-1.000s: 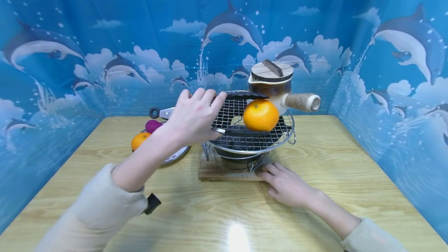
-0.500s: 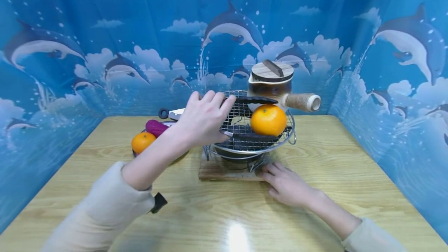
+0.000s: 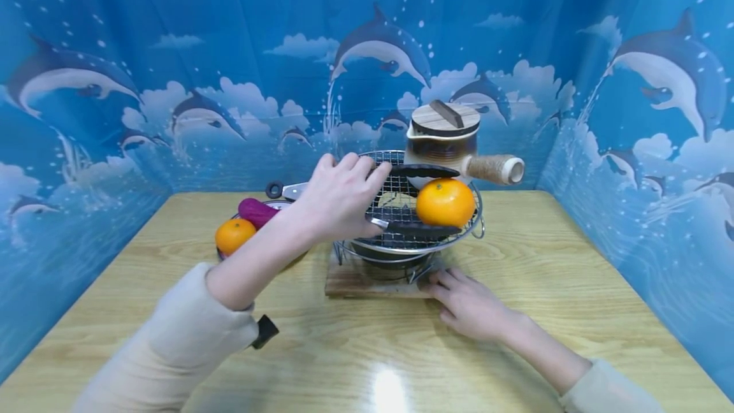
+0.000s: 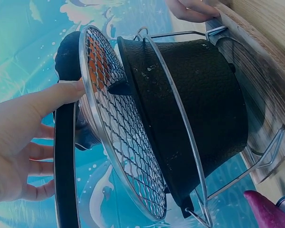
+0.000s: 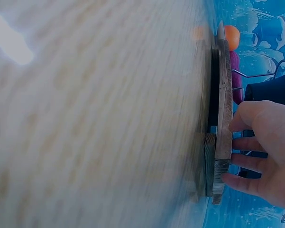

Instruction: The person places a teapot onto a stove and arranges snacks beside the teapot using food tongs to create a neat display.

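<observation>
My left hand (image 3: 350, 199) grips a pair of tongs (image 3: 424, 229) with black ends, thumb on one arm and fingers on the other. Between the spread tong arms, an orange (image 3: 446, 202) sits at the right side of a round wire grill rack (image 3: 395, 247). The upper arm appears slightly apart from the fruit. Through the mesh in the left wrist view, the orange (image 4: 98, 61) partly shows. Beneath the rack is a black stove (image 4: 185, 95) in a wire stand. Its wooden base (image 3: 367, 284) is touched at the right end by the fingers of my right hand (image 3: 467, 304).
Behind the rack stands a lidded pot (image 3: 444, 136), its rope-wrapped handle (image 3: 496, 168) pointing right. At left, a plate (image 3: 282, 204) bears another orange (image 3: 235, 236) and a purple eggplant-like item (image 3: 258, 211). A black-and-silver utensil handle (image 3: 283, 191) shows behind my left wrist.
My left hand, the tongs and the orange have shifted right and slightly down on the rack. A gap now shows between the upper tong arm and the orange. My right hand stays put.
</observation>
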The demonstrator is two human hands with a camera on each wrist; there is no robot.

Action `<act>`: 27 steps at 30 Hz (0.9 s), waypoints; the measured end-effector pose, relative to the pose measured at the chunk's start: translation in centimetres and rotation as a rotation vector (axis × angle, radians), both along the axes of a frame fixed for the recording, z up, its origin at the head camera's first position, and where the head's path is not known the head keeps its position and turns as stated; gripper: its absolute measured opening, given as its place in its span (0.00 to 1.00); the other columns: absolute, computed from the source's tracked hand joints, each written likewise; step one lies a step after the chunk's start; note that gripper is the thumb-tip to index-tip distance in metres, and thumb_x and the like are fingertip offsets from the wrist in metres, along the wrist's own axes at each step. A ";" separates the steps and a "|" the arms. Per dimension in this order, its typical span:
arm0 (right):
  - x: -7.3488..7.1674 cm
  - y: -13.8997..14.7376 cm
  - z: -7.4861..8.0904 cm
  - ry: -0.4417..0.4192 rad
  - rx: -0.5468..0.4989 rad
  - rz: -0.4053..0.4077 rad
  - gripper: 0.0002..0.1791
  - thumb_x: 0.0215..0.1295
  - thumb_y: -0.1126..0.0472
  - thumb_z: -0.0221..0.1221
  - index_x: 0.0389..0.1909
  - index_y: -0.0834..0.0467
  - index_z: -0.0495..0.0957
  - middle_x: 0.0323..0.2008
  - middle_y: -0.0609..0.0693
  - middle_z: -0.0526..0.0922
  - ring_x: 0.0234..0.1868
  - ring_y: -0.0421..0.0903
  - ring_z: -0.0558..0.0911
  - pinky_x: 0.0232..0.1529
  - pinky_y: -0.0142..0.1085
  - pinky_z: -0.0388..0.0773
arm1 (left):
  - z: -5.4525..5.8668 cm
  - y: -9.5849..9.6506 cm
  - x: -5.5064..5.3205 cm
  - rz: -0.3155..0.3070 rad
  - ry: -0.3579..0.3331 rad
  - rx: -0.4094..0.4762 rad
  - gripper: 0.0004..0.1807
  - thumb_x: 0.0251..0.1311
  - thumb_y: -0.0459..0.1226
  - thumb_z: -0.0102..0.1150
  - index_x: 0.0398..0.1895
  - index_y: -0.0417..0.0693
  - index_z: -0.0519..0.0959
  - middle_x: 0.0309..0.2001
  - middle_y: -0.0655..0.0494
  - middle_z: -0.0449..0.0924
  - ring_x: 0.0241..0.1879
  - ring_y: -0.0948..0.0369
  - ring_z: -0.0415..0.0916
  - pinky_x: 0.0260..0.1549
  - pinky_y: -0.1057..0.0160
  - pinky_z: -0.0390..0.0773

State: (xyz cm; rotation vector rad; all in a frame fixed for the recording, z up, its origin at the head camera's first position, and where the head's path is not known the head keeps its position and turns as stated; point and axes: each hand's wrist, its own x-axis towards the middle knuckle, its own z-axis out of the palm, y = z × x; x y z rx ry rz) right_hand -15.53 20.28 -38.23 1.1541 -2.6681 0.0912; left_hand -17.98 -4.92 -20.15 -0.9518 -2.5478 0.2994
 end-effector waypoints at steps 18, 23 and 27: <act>-0.2 0.1 -0.2 0.026 -0.006 0.010 0.23 0.48 0.63 0.61 0.50 0.57 0.78 0.48 0.54 0.76 0.49 0.53 0.73 0.51 0.46 0.72 | 0.1 0.8 -0.4 0.035 -0.044 -0.022 0.53 0.39 0.66 0.63 0.67 0.47 0.62 0.55 0.48 0.70 0.51 0.52 0.66 0.41 0.54 0.67; -0.2 0.1 -0.2 0.019 -0.001 0.005 0.23 0.48 0.63 0.61 0.50 0.57 0.78 0.48 0.54 0.76 0.49 0.53 0.73 0.51 0.46 0.71 | 0.1 0.9 -0.5 0.042 -0.061 -0.025 0.52 0.39 0.66 0.62 0.66 0.47 0.63 0.55 0.49 0.71 0.51 0.52 0.66 0.43 0.54 0.68; -0.2 0.1 -0.2 0.029 -0.007 0.005 0.23 0.48 0.63 0.61 0.50 0.56 0.78 0.48 0.54 0.76 0.49 0.53 0.74 0.51 0.46 0.72 | 0.1 1.0 -0.7 0.044 -0.072 -0.025 0.52 0.39 0.66 0.61 0.66 0.47 0.64 0.55 0.50 0.71 0.51 0.53 0.67 0.43 0.53 0.68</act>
